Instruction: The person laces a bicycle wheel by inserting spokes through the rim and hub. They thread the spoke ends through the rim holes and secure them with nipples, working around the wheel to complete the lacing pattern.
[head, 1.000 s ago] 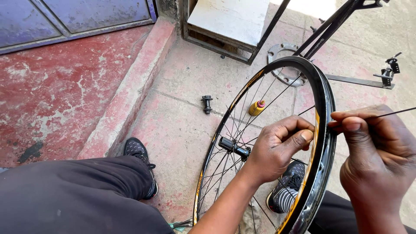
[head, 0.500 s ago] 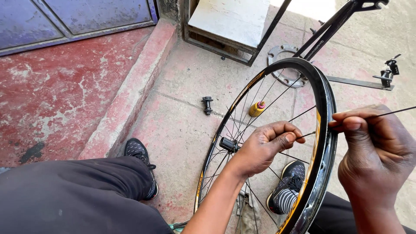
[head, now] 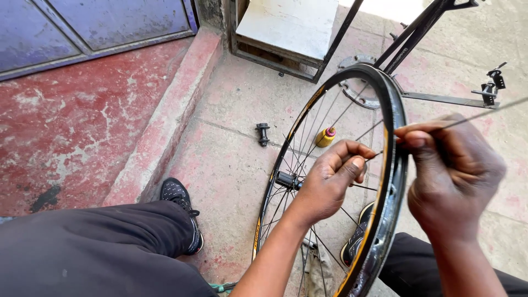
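A black bicycle wheel rim (head: 391, 181) with thin spokes and a dark hub (head: 287, 180) stands upright between my knees. Inside the wheel, my left hand (head: 330, 179) pinches the end of a spoke close to the rim's inner face. My right hand (head: 454, 170) is outside the rim, with finger and thumb closed on a thin spoke (head: 484, 113) that runs up and right from the rim's edge.
A small yellow bottle with a red cap (head: 325, 136) and a black axle part (head: 263, 133) lie on the concrete beyond the wheel. A metal truing stand (head: 440, 99) and a white box frame (head: 286, 27) are behind. A red step (head: 165, 126) runs along the left.
My left hand has shifted slightly inward and down along the spoke inside the wheel. My right hand has kept its pinch at the rim.
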